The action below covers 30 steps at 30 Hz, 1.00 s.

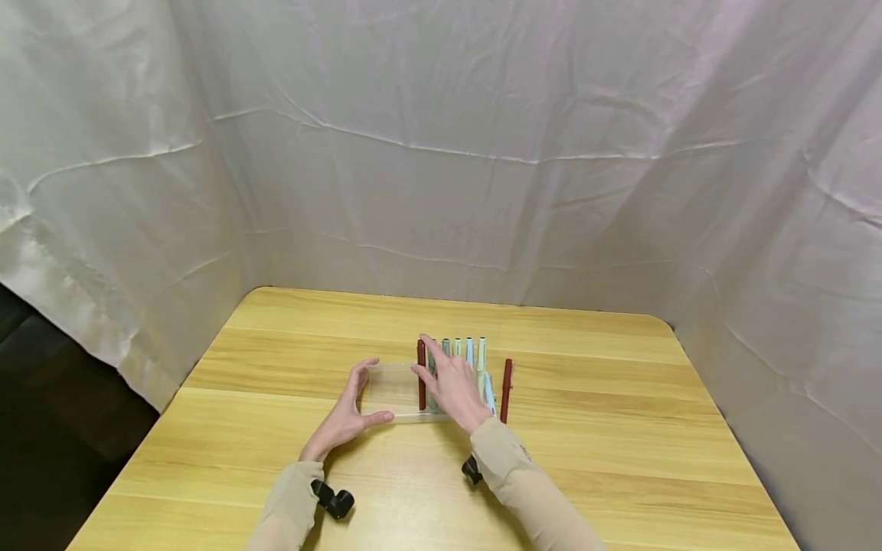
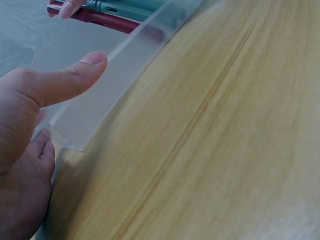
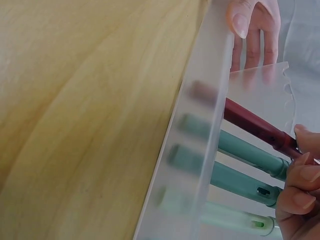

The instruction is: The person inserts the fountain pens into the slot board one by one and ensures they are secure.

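Note:
A frosted clear pen tray lies near the middle of the table. My left hand holds its left end, with the thumb at the front wall and the other fingers round the far side. My right hand pinches a dark red pen near its upper end, and the pen's lower end sits behind the tray's front wall. Beside it in the tray, a teal pen, a darker teal pen and a pale green pen lie side by side. In the head view my right hand partly hides them.
Further right in the row are a light blue pen and another pale green pen. Another dark red pen lies on the wooden table to the right of the tray. A pale curtain encloses the table's back and sides.

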Available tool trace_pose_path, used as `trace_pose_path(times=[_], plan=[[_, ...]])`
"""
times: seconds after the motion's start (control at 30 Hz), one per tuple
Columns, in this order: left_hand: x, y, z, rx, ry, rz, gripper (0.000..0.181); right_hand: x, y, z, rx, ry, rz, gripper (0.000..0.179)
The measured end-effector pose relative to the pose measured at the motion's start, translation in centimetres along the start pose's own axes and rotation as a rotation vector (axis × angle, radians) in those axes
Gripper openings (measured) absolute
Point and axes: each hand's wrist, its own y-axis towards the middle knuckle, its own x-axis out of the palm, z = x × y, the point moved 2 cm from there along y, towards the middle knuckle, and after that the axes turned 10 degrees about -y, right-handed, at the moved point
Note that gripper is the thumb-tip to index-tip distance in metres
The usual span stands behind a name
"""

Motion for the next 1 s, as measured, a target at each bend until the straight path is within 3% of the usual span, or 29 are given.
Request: trace_pose_path(times=[0.33,0.67,0.83,1.0], plan=[[0.0,0.0,-0.1,0.017,0.002,-0.004,0.100,0.1,0.0,0.0,-0.010,0.014,0.001,0.059],[0.0,0.0,-0.2,0.008,-0.001,-0.007,0.102,-0.8,-1.2,0.8,-0.001,0.140,0.038,0.060],[0.0,0.0,-0.1,-0.017,-0.006,-0.004,0.102,-1.9,-2.3,2.1,0.042,0.202,0.073,0.057],[0.1,0.0,-0.2,-0.023,-0.005,-0.002,0.103,-2.7,-3.5,4.5,0.032,0.243,0.167,0.054]])
